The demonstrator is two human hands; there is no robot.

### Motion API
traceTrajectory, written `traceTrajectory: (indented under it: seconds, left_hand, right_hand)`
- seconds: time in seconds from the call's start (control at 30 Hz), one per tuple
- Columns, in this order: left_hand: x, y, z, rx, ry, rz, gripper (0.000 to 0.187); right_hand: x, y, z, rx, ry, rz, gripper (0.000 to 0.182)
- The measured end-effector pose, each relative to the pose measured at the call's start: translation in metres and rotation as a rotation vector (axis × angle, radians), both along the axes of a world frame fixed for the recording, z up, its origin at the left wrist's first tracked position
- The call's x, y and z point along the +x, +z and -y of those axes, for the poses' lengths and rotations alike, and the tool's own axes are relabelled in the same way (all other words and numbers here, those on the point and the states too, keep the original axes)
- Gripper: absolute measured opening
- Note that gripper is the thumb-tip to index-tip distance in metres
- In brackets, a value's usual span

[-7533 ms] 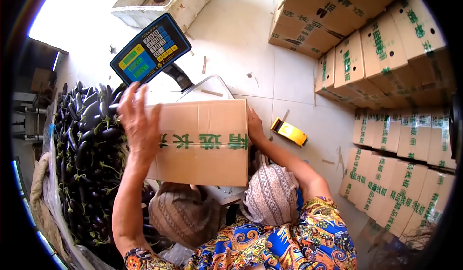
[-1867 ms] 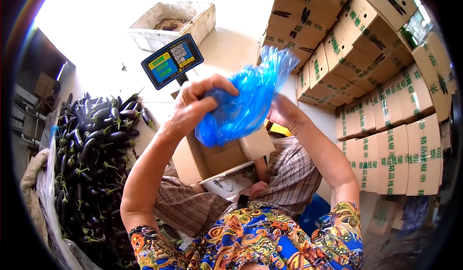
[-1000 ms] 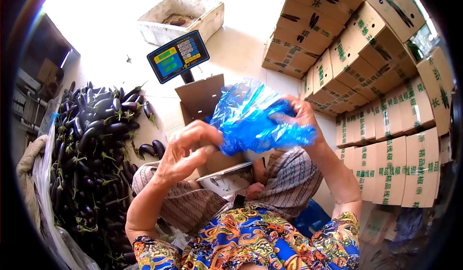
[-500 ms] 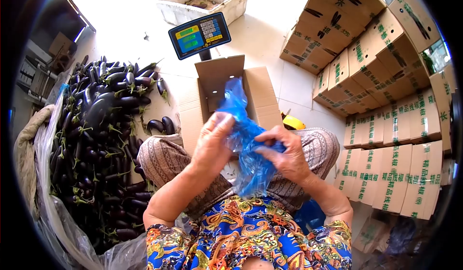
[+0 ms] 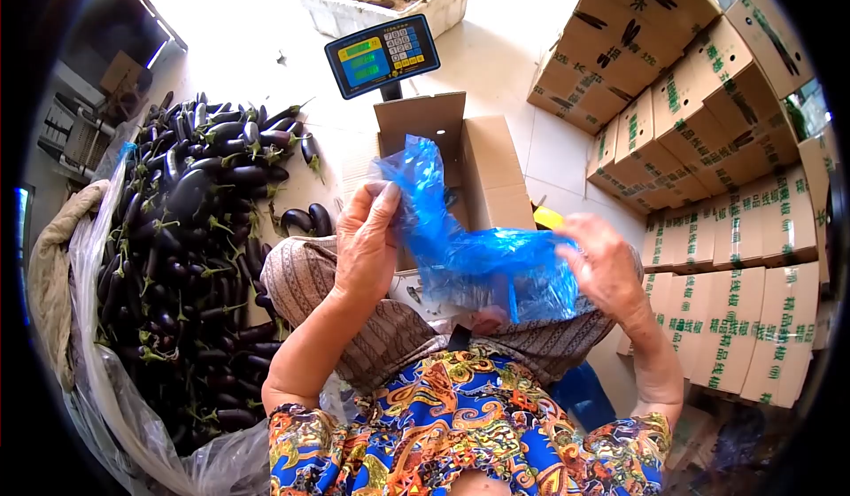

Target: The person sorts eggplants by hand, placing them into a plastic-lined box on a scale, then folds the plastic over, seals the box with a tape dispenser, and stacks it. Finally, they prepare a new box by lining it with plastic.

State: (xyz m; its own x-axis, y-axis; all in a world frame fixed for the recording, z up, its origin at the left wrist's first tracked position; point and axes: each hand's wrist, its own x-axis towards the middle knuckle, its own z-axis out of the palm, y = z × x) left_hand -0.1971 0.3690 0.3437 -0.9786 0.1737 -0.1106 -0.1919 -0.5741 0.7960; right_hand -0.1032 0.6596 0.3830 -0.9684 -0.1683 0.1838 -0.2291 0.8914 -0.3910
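A thin blue plastic bag stretches between my two hands above my lap. My left hand pinches its left end near the top, thumb against fingers. At the other end my right hand grips the edge, its fingertips partly blurred. Behind the bag stands an open cardboard box with its flaps folded up; the bag covers part of its opening. A digital scale display rises just beyond the box.
On the left lies a large heap of eggplants, bordered by clear plastic sheeting. Printed cardboard cartons are stacked on the right. A foam box stands at the back. Something yellow sits beside the open box.
The bunched blue bag is now spread wider. My right hand has moved right with its end, and my left hand has shifted slightly left. The view has shifted a little.
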Motion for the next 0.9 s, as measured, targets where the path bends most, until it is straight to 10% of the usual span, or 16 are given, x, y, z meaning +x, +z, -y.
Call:
traceTrajectory:
  seconds: [0.2, 0.4, 0.5, 0.7, 0.9]
  left_hand:
    - [0.000, 0.012, -0.014, 0.106, -0.067, 0.004, 0.007]
    - [-0.005, 0.011, 0.000, 0.135, -0.053, 0.017, 0.009]
    - [-0.009, 0.018, 0.007, 0.093, 0.025, 0.081, 0.010]
    - [-0.012, 0.008, -0.008, 0.204, -0.103, 0.054, 0.015]
    - [-0.015, 0.006, 0.001, -0.216, -0.287, -0.096, 0.030]
  right_hand:
    - [-0.043, -0.004, 0.071, -0.242, 0.187, -0.135, 0.045]
    - [-0.073, -0.021, 0.062, -1.110, 0.070, 0.516, 0.005]
    - [-0.073, -0.024, 0.048, -1.208, -0.012, 0.504, 0.008]
    - [-0.065, -0.011, 0.097, -0.564, 0.145, 0.156, 0.034]
    - [-0.084, -0.024, 0.074, -1.369, 0.012, 0.670, 0.025]
